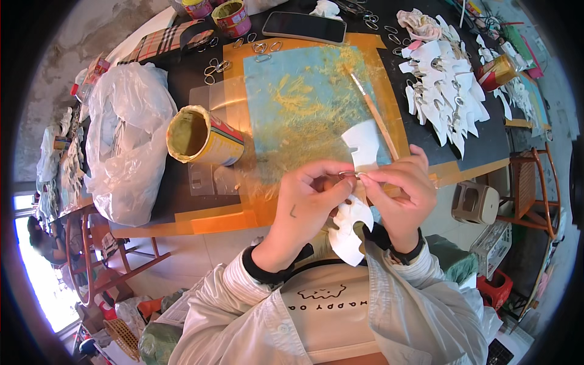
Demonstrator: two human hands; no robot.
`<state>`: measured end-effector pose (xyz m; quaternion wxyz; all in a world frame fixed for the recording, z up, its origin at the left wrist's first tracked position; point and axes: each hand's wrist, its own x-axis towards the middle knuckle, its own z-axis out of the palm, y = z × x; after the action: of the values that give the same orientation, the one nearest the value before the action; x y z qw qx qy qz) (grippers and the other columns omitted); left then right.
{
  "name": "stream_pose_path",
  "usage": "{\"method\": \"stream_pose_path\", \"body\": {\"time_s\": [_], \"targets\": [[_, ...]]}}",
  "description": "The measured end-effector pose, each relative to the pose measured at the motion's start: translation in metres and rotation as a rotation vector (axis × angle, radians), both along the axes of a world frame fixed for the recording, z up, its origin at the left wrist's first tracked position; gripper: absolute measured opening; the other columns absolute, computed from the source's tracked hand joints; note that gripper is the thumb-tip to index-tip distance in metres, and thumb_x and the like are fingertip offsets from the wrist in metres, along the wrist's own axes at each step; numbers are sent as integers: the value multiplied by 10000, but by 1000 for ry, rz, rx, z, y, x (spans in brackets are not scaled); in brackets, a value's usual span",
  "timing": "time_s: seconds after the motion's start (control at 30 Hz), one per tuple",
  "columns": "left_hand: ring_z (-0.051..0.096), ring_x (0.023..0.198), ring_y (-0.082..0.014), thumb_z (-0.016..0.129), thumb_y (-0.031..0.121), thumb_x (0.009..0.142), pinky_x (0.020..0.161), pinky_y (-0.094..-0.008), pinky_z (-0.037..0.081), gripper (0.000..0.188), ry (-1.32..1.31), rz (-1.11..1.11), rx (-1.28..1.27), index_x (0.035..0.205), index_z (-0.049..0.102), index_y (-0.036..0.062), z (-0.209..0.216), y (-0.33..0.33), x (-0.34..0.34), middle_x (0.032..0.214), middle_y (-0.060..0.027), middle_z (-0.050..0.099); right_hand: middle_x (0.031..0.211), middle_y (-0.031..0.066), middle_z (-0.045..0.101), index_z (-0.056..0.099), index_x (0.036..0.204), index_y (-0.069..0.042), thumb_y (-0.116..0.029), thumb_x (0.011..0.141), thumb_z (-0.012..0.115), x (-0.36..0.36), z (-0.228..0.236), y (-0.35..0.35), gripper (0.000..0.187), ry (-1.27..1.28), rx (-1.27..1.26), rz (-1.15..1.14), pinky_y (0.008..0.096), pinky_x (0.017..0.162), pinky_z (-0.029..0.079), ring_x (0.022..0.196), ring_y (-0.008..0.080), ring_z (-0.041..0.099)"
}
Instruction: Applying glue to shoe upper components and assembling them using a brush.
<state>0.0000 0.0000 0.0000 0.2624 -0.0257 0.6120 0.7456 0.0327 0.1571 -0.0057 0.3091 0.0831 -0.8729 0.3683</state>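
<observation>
Worktable in use, clock directions being read from the paired hands, with 12 o'clock at the top of the view. A white cut-out piece (364,142) is held before the chest: one notched end is directed toward 12 o'clock, the other toward 6 o'clock, and its middle is largely covered by the fingers. A small metal ring (347,173) is seen at this middle; whether it is threaded through the piece cannot be told. By the left hand (306,204), the piece and the ring's near end are pinched, with thumb and forefinger almost closed. By the right hand (404,193), the ring's opposite end is gripped between closed thumb and forefinger tips, the remaining fingers being loosely curled.

Toward 11 o'clock, a blue mat (267,109) smeared with yellow is bordered by orange tape (236,91). A brush (376,117) is laid aslant along the mat's edge, toward 12 to 1 o'clock. An open can (235,141) is seen between 9 and 10 o'clock, with a translucent plastic bag (131,137) beyond it. Loose rings (217,68) are scattered at 10 o'clock; a phone (304,27) is placed between 11 and 12. Further white pieces (447,88) are heaped between 1 and 2 o'clock.
</observation>
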Motion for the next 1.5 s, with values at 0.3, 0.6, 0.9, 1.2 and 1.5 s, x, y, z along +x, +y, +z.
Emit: {"method": "stream_pose_path", "body": {"time_s": [0.3,0.6,0.9,1.2,1.5], "targets": [[526,568,-20,637,36,803,511,-169,408,135,52,2,34,932,643,-2,-5,1,0,689,-2,606,721,-1,572,624,757,-78,-39,694,731,-4,-3,-18,129,-312,-658,-52,289,762,362,679,114,506],[542,586,-32,646,24,794,545,-184,447,149,-28,21,127,941,647,2,-2,-3,-4,718,-18,623,823,3,543,434,1189,-51,-55,774,680,-13,-10,-14,482,-219,-656,-13,243,706,382,823,99,473],[531,595,-26,688,54,792,517,-161,380,120,126,-11,188,817,573,34,7,-8,-4,728,-16,614,754,18,533,281,1322,-42,-13,770,693,-9,20,-11,689,-526,-959,277,216,678,451,815,91,544],[564,685,-68,677,82,819,594,-206,454,100,-52,153,344,850,590,42,4,-7,-3,809,-29,624,764,17,538,320,1294,-52,-226,802,702,-8,-7,-23,647,-286,-1076,314,195,578,437,652,85,532],[528,652,-39,661,121,838,551,-179,398,74,-98,145,355,826,615,64,2,-3,5,786,2,620,745,8,549,622,824,-2,-202,829,663,-5,4,-21,205,-539,-875,436,233,568,377,664,61,485]]}}
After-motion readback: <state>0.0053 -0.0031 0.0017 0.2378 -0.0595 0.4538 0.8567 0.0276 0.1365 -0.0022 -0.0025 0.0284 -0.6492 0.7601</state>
